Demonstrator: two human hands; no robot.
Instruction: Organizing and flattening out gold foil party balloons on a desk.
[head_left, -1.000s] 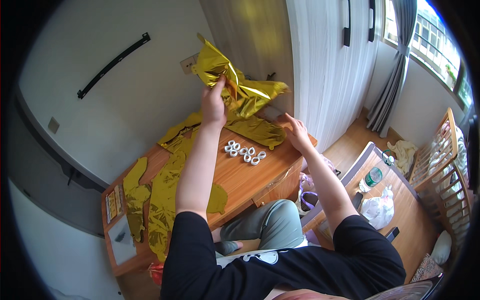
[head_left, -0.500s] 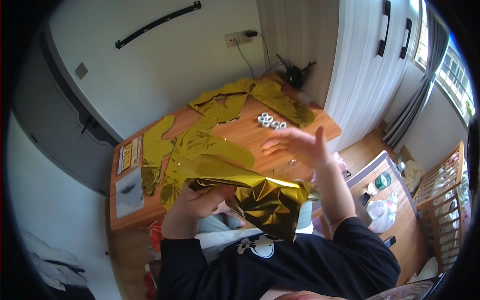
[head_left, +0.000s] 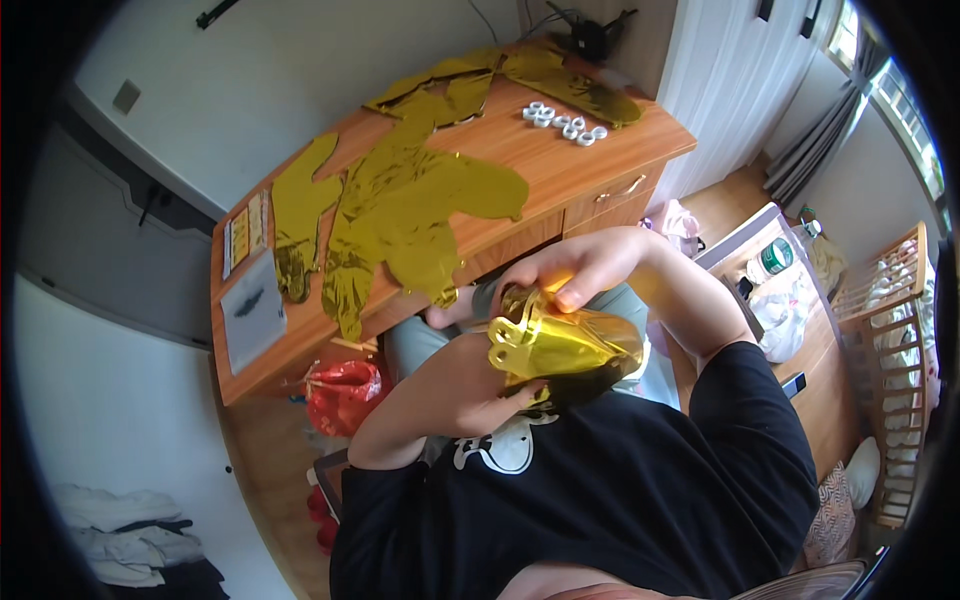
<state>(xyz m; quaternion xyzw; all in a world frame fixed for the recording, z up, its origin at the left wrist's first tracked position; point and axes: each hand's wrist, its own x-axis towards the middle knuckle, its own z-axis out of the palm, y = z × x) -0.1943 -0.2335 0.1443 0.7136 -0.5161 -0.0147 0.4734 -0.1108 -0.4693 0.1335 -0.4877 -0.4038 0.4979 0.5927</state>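
Close to my chest I hold a shiny gold foil balloon [head_left: 575, 345], uninflated and bent over, its edge with small holed tabs facing left. My left hand [head_left: 495, 408] grips it from below on the left side, with the thumb showing against the foil and the other fingers mostly hidden. Over its top edge curls my right hand [head_left: 575, 275], thumb pressed on the foil. Beyond my hands, a large flat gold foil balloon [head_left: 415, 210] lies across the table, one end hanging past the front edge.
Further gold foil pieces [head_left: 575, 85] lie along the back of the wooden table [head_left: 500, 155], near several small white rolls [head_left: 575, 128]. A translucent sheet [head_left: 253, 310] lies at the left. On the floor stands a red bag [head_left: 343, 395]; a low table with a plastic bag [head_left: 785, 320] is at right.
My right hand came down from the air onto the foil balloon. The balloon is now bent over and closer to my chest. The view has tilted down.
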